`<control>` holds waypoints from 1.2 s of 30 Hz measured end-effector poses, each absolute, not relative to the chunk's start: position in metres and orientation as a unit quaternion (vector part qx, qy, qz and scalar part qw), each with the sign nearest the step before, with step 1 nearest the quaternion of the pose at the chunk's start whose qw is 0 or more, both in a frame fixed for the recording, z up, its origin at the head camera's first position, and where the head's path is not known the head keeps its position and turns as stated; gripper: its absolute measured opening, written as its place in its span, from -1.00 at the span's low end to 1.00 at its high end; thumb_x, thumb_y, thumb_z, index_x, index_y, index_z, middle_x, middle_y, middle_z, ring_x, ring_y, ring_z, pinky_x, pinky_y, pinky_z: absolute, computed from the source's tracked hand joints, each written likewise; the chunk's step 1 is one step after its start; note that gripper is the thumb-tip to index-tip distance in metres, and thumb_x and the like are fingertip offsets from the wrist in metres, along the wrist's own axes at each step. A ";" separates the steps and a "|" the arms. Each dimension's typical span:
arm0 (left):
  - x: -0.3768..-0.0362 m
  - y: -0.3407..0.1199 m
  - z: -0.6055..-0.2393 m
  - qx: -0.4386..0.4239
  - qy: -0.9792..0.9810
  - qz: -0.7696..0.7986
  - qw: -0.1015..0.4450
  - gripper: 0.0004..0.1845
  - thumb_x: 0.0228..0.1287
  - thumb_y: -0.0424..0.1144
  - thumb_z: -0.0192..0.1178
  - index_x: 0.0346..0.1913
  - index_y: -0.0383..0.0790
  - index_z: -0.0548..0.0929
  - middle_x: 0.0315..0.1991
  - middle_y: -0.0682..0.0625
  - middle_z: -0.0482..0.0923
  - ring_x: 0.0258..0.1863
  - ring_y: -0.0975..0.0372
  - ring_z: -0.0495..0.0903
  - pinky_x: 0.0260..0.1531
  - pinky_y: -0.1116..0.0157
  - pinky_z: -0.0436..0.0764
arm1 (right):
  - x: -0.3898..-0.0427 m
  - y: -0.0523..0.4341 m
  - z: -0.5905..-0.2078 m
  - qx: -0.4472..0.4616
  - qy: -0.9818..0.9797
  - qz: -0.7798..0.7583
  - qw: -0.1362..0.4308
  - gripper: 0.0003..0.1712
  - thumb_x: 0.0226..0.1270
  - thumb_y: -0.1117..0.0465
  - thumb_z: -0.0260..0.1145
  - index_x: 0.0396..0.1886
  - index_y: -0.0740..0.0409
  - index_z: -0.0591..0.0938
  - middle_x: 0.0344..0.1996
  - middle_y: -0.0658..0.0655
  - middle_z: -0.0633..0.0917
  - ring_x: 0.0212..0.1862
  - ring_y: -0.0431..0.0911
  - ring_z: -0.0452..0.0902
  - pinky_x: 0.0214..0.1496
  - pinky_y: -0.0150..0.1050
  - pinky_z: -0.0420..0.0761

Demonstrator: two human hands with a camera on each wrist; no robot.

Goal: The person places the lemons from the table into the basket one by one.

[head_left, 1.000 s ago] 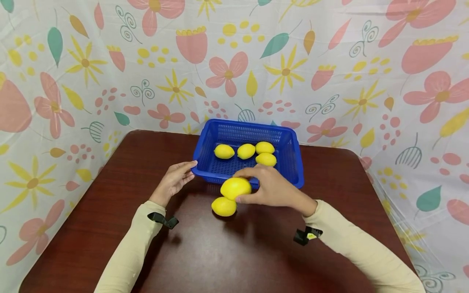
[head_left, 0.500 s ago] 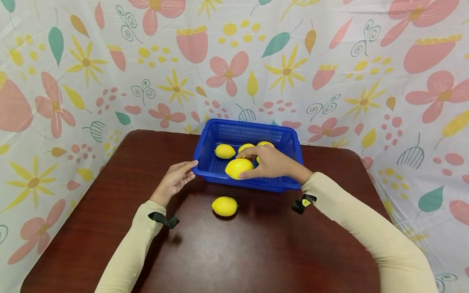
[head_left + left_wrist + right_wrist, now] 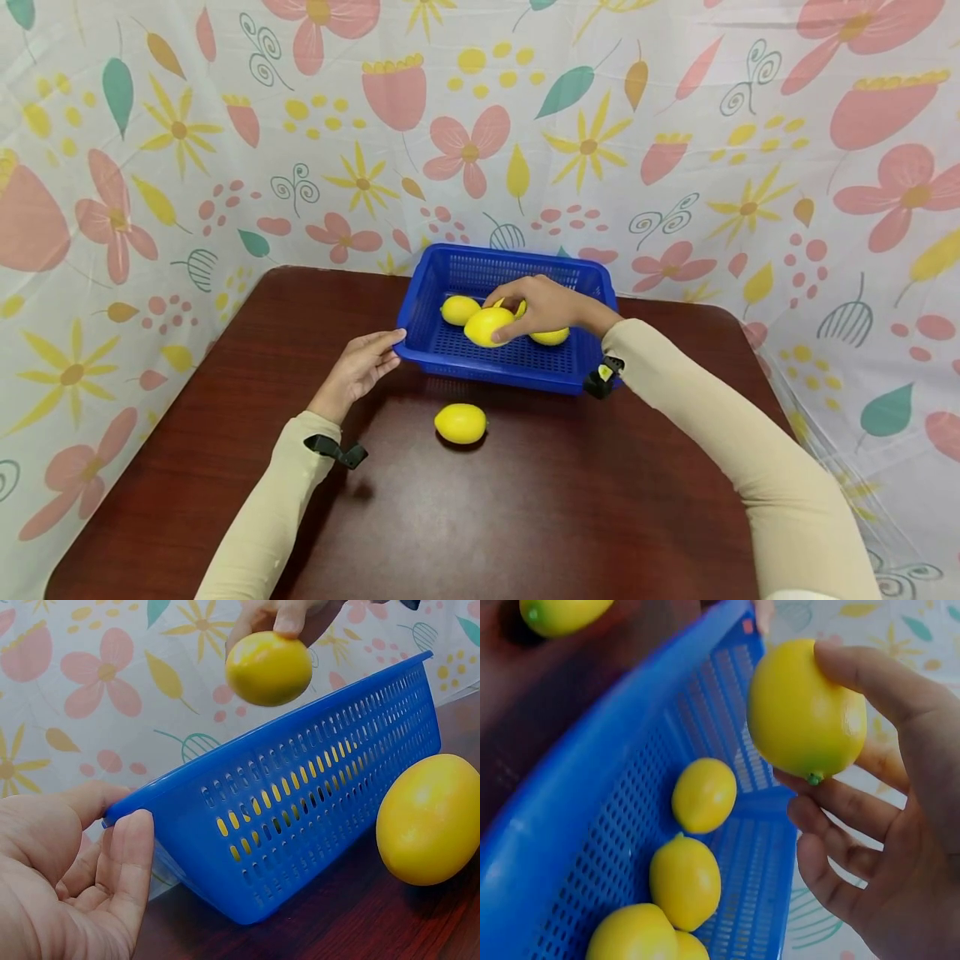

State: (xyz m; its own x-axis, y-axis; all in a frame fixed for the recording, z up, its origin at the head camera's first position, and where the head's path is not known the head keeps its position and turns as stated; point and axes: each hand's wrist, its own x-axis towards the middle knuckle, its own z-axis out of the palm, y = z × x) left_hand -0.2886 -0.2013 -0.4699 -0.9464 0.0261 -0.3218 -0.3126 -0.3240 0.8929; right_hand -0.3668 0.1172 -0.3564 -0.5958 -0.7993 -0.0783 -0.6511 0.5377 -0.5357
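My right hand point(image 3: 545, 304) pinches a lemon point(image 3: 489, 327) between thumb and fingers above the blue plastic basket point(image 3: 506, 372). In the right wrist view this held lemon point(image 3: 807, 709) shows its green stem end. Several lemons lie in the basket, among them one lemon point(image 3: 704, 795) and another lemon point(image 3: 685, 883); the right hand partly hides them in the head view. My left hand point(image 3: 360, 372) grips the basket's near left corner, thumb and fingers on its rim point(image 3: 127, 806). One more lemon point(image 3: 461, 423) lies on the table in front of the basket.
The basket stands toward the back of a dark brown table point(image 3: 360, 533). Behind and beside the table hangs a white curtain point(image 3: 247, 192) with a flower print. Each sleeved wrist bears a black strap, such as the left strap point(image 3: 335, 450).
The right hand has carried its lemon up and away from beside the table lemon, over the basket's front rim to above its inside. The left hand keeps its grip on the corner.
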 end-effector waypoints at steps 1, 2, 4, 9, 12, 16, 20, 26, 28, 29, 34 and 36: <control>-0.288 -0.201 -0.469 -0.126 0.572 0.803 0.105 -0.90 0.41 -0.24 0.32 -0.32 -0.09 0.70 -0.51 0.11 0.60 -0.56 0.41 0.56 -0.40 0.52 0.68 | -0.371 0.116 -0.357 -0.420 0.863 -0.229 0.165 -0.30 0.21 -0.18 0.53 0.27 0.03 0.63 0.00 0.01 0.76 0.05 -0.07 0.66 0.18 0.05 0.64; -0.288 -0.202 -0.469 -0.126 0.573 0.803 0.105 -0.90 0.41 -0.24 0.33 -0.31 -0.09 0.70 -0.50 0.11 0.60 -0.56 0.41 0.56 -0.39 0.52 0.68 | -0.375 0.115 -0.357 -0.420 0.862 -0.228 0.171 -0.30 0.21 -0.18 0.53 0.27 0.02 0.63 0.02 0.01 0.76 0.06 -0.07 0.66 0.19 0.05 0.64; -0.288 -0.202 -0.469 -0.126 0.573 0.803 0.106 -0.91 0.41 -0.23 0.33 -0.30 -0.09 0.70 -0.48 0.12 0.60 -0.54 0.41 0.56 -0.38 0.52 0.68 | -0.382 0.113 -0.359 -0.423 0.859 -0.224 0.181 -0.32 0.22 -0.17 0.53 0.27 0.00 0.63 0.02 0.00 0.76 0.06 -0.07 0.66 0.19 0.03 0.63; -0.287 -0.202 -0.470 -0.129 0.569 0.805 0.106 -0.91 0.41 -0.24 0.33 -0.30 -0.09 0.70 -0.46 0.12 0.60 -0.56 0.41 0.56 -0.39 0.52 0.68 | -0.398 0.106 -0.365 -0.425 0.853 -0.223 0.206 -0.35 0.24 -0.15 0.52 0.27 -0.03 0.63 0.06 0.01 0.74 0.09 -0.08 0.66 0.22 0.02 0.62; -0.288 -0.201 -0.471 -0.130 0.565 0.808 0.105 -0.90 0.41 -0.26 0.33 -0.32 -0.09 0.71 -0.49 0.11 0.61 -0.58 0.41 0.56 -0.42 0.52 0.67 | -0.405 0.102 -0.369 -0.420 0.852 -0.222 0.221 -0.34 0.23 -0.15 0.53 0.28 -0.03 0.62 0.08 0.03 0.74 0.11 -0.07 0.66 0.23 0.02 0.62; -0.288 -0.202 -0.472 -0.127 0.564 0.810 0.104 -0.89 0.41 -0.27 0.32 -0.34 -0.08 0.71 -0.49 0.12 0.62 -0.58 0.42 0.56 -0.43 0.52 0.67 | -0.415 0.095 -0.377 -0.409 0.853 -0.220 0.237 -0.32 0.20 -0.14 0.56 0.27 -0.02 0.63 0.03 0.07 0.76 0.06 -0.07 0.67 0.13 -0.05 0.68; -0.289 -0.202 -0.471 -0.126 0.567 0.807 0.103 -0.88 0.41 -0.26 0.32 -0.34 -0.07 0.71 -0.47 0.13 0.62 -0.57 0.41 0.56 -0.41 0.52 0.67 | -0.424 0.089 -0.384 -0.397 0.859 -0.214 0.242 -0.32 0.16 -0.12 0.58 0.26 -0.02 0.64 -0.01 0.07 0.77 0.02 -0.08 0.68 0.06 -0.11 0.69; -0.290 -0.201 -0.472 -0.136 0.563 0.809 0.096 -0.91 0.38 -0.26 0.36 -0.32 -0.10 0.71 -0.48 0.13 0.62 -0.58 0.42 0.57 -0.43 0.51 0.68 | -0.432 0.081 -0.394 -0.394 0.864 -0.199 0.243 -0.31 0.14 -0.10 0.60 0.25 -0.01 0.65 0.05 0.13 0.75 0.10 -0.03 0.66 0.13 -0.05 0.67; -0.290 -0.201 -0.473 -0.136 0.560 0.812 0.096 -0.94 0.35 -0.26 0.39 -0.29 -0.13 0.72 -0.48 0.13 0.63 -0.58 0.42 0.57 -0.43 0.51 0.68 | -0.433 0.078 -0.397 -0.393 0.867 -0.189 0.242 -0.32 0.14 -0.10 0.60 0.24 -0.01 0.65 0.07 0.15 0.74 0.11 -0.01 0.65 0.14 -0.04 0.67; -0.290 -0.201 -0.473 -0.134 0.558 0.813 0.096 -0.94 0.34 -0.26 0.40 -0.28 -0.14 0.73 -0.48 0.13 0.63 -0.58 0.42 0.57 -0.43 0.51 0.68 | -0.433 0.077 -0.398 -0.393 0.868 -0.183 0.242 -0.31 0.14 -0.11 0.60 0.24 -0.01 0.65 0.07 0.15 0.74 0.11 -0.01 0.65 0.14 -0.04 0.67; -0.290 -0.202 -0.473 -0.128 0.554 0.817 0.098 -0.94 0.34 -0.27 0.39 -0.30 -0.12 0.73 -0.49 0.13 0.63 -0.59 0.42 0.58 -0.43 0.51 0.68 | -0.435 0.071 -0.404 -0.391 0.872 -0.160 0.248 -0.31 0.14 -0.12 0.60 0.25 -0.01 0.64 0.03 0.15 0.76 0.07 0.00 0.66 0.11 -0.05 0.67; -0.289 -0.202 -0.473 -0.127 0.551 0.819 0.098 -0.93 0.34 -0.27 0.39 -0.31 -0.11 0.72 -0.49 0.13 0.64 -0.59 0.42 0.58 -0.44 0.51 0.68 | -0.436 0.069 -0.406 -0.390 0.873 -0.154 0.249 -0.30 0.13 -0.12 0.61 0.25 -0.02 0.64 0.02 0.15 0.76 0.06 -0.01 0.66 0.10 -0.06 0.67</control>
